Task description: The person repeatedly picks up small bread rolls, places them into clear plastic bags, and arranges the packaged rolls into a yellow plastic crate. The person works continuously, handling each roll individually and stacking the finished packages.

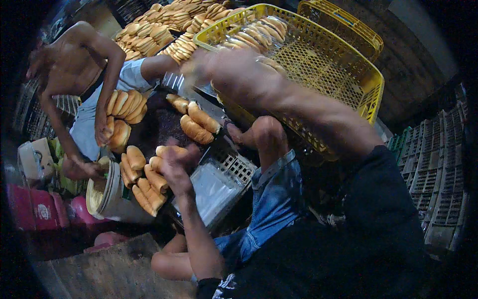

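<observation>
My left hand (178, 162) is over the near group of bread rolls (154, 177), beside a stack of clear plastic bags (214, 187). Its fingers look apart, though somewhat blurred, and part of a roll shows behind them. My right arm stretches forward across the yellow crate (371, 94). At its end my right hand (199, 70) is smeared by motion near the crate's left corner; its fingers and anything in them cannot be made out. More long rolls (199, 124) lie on the dark surface between me and a co-worker. Bagged rolls (259, 35) line the crate's far end.
At the left a seated co-worker holds a split roll (118, 135) and reaches to a bucket of pale cream (97, 192). Large bread piles (169, 20) fill the back. A second yellow crate (343, 17) stands behind; grey crates (435, 169) are stacked right.
</observation>
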A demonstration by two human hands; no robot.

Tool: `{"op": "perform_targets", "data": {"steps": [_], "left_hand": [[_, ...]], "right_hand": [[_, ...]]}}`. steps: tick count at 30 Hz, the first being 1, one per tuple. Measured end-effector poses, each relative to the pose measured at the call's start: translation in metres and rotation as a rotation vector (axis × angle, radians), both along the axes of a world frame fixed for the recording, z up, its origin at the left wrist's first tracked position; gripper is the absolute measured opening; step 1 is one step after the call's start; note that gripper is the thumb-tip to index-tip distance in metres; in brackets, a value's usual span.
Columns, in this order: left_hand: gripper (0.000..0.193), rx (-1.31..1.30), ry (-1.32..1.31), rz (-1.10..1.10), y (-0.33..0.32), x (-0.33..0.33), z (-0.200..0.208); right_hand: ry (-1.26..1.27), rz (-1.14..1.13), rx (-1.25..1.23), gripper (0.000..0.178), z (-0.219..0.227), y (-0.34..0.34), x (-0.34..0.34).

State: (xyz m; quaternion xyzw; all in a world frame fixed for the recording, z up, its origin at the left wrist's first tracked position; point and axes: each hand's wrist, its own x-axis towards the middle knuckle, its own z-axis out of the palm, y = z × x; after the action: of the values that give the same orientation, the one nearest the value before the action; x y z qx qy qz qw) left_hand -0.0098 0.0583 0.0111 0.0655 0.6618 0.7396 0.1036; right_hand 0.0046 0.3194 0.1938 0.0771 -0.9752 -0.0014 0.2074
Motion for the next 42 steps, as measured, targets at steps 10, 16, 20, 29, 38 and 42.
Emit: {"op": "perform_targets", "data": {"steps": [10, 16, 20, 29, 38, 42], "left_hand": [[0.060, -1.122, -0.238, -0.532, -0.050, 0.052, -0.121], [0.038, -0.410, -0.292, -0.190, -0.044, 0.081, -0.062], [0.033, -0.337, 0.177, 0.285, -0.037, 0.106, -0.039], [0.064, -0.213, 0.030, 0.661, -0.076, 0.070, -0.084], [0.076, -1.543, 0.427, 0.704, -0.066, 0.088, -0.095], [0.083, 0.250, -0.210, 0.030, -0.064, 0.036, -0.052]], "right_hand": [[-0.180, -0.283, -0.233, 0.049, -0.078, 0.225, -0.097], [-0.667, 0.324, -0.315, 0.053, -0.044, -0.024, -0.014], [-0.499, 0.713, -0.752, 0.024, -0.117, -0.121, 0.038], [-0.452, 0.222, -0.869, 0.024, -0.166, -0.084, 0.032], [-0.333, 0.144, -1.656, 0.009, -0.177, -0.123, -0.003], [-0.397, 0.266, -1.927, 0.010, -0.169, -0.155, 0.012]]}}
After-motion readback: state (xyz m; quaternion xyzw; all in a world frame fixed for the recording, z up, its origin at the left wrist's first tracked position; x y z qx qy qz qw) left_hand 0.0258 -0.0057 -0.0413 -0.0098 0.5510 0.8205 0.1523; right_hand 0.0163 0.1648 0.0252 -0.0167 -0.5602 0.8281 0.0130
